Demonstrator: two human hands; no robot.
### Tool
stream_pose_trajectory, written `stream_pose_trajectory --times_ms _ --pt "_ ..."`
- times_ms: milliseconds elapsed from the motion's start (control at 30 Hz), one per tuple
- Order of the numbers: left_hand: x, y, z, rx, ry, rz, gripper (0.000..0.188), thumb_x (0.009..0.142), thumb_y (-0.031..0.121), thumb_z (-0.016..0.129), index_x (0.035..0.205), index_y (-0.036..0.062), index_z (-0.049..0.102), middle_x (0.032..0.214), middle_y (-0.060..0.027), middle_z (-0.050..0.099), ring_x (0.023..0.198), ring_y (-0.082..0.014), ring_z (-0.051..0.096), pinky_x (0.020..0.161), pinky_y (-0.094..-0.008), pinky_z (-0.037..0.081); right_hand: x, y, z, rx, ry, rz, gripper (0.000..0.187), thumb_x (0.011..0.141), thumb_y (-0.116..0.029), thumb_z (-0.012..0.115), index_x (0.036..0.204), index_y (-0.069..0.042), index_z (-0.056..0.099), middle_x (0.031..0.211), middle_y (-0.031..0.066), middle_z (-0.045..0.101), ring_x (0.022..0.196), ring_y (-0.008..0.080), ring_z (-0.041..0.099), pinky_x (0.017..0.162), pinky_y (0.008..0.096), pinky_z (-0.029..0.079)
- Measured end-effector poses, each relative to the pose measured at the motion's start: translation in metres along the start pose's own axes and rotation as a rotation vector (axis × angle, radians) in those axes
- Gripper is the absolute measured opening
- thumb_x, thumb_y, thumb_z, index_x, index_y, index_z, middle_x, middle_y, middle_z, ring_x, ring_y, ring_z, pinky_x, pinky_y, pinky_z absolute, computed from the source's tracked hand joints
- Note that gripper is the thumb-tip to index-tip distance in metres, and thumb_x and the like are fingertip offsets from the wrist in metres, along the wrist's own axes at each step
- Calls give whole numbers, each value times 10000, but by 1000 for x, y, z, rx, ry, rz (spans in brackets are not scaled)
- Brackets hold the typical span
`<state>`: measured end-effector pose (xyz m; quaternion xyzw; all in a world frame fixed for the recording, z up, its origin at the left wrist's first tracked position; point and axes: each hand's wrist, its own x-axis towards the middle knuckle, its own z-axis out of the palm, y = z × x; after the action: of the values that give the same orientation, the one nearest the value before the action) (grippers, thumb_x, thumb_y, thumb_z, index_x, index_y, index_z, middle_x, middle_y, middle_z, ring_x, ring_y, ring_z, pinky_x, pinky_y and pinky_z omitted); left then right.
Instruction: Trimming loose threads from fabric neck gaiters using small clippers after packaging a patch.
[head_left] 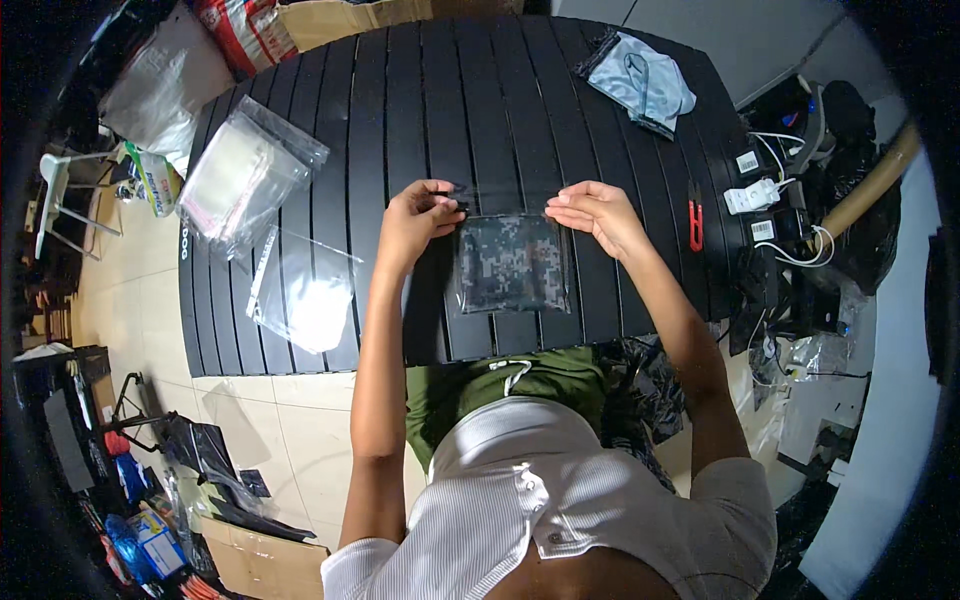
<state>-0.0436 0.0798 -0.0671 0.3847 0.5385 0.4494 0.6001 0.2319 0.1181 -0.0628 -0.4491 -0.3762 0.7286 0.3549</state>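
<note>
L hand (414,226) & R hand (602,216), fingertips tog., pinch top of clear bag (510,203) w/ camo item (512,265); white lettering (184,240) on bench (645,285) edge, L of both.

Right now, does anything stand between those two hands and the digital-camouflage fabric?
Only its clear plastic bag: the left hand and right hand pinch its far edge at either side, with the digital-camouflage fabric inside. Nothing else visible intervenes.

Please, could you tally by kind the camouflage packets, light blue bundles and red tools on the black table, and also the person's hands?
Camouflage packet: 1
Light blue bundle: 1
Red tool: 1
Hands: 2 (left hand, right hand)
Total: 5
</note>
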Motion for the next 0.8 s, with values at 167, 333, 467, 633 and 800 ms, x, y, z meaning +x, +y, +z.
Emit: stream_pose_trajectory --times_ms 167,333,467,633,800 --pt "-4 -6 0 71 -17 50 165 853 50 539 1006 -13 538 880 -56 604 825 -165 619 735 -267 512 -7 2 6 -94 25 -113 145 834 -58 548 919 58 564 943 199 607 871 263 628 781 329 525" --pt "-10 -4 2 143 7 166 104 833 37 560 886 -32 617 809 -49 633 768 -105 611 685 -207 491 -9 9 3 -150 11 -185 160 817 -24 566 956 52 589 934 163 621 862 221 630 768 293 525" --pt "-14 -1 -3 216 -38 194 84 815 19 576 859 -32 627 873 -56 621 793 -106 596 703 -212 489 -10 11 -3 -209 2 -220 127 799 9 577 911 52 620 947 153 624 866 210 626 782 288 518" --pt "-13 -4 -9 267 -103 329 63 779 -29 595 823 -21 638 1041 -73 550 897 -119 548 728 -220 468 -10 18 -12 -271 -80 -312 127 800 45 558 911 59 619 969 163 619 885 201 618 809 291 505" --pt "-9 0 -14 408 -175 423 73 767 -22 608 832 -19 641 1050 -79 555 852 -120 581 723 -215 503 -13 15 -16 -387 -150 -400 128 787 69 558 902 57 614 994 180 610 896 209 614 823 299 499"
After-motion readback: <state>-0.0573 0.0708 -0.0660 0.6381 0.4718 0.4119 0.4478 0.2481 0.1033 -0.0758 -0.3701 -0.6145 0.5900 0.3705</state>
